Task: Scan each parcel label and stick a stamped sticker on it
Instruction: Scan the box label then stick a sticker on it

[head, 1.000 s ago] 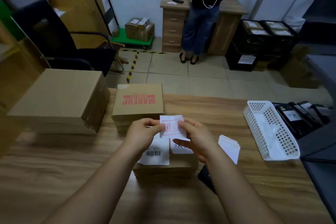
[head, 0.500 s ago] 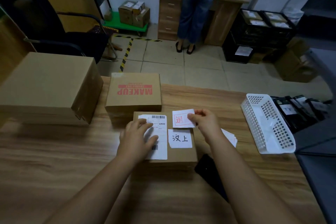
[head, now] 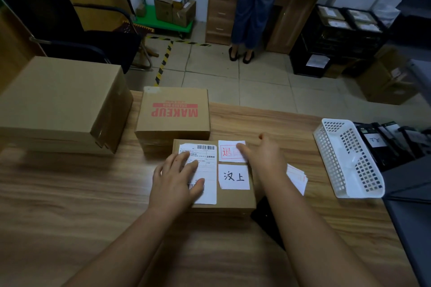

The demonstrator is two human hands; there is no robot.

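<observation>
Half second ago, right hand (head: 263,158) pinched red-stamped sticker (head: 229,151) by right edge above parcel (head: 233,200); now sticker lies flat on parcel top, far right corner, just beyond handwritten sticker (head: 234,177). Right fingers straight, together, pressing sticker's right part; thumb spread toward far side. Left hand (head: 176,178) unchanged: flat on shipping label (head: 205,170), fingers slightly apart. Parcel sits near centre of wooden table (head: 70,205), touching MAKEUP box (head: 173,112) behind. Sticker stack (head: 297,177) right of parcel, white basket (head: 347,158) further right.
</observation>
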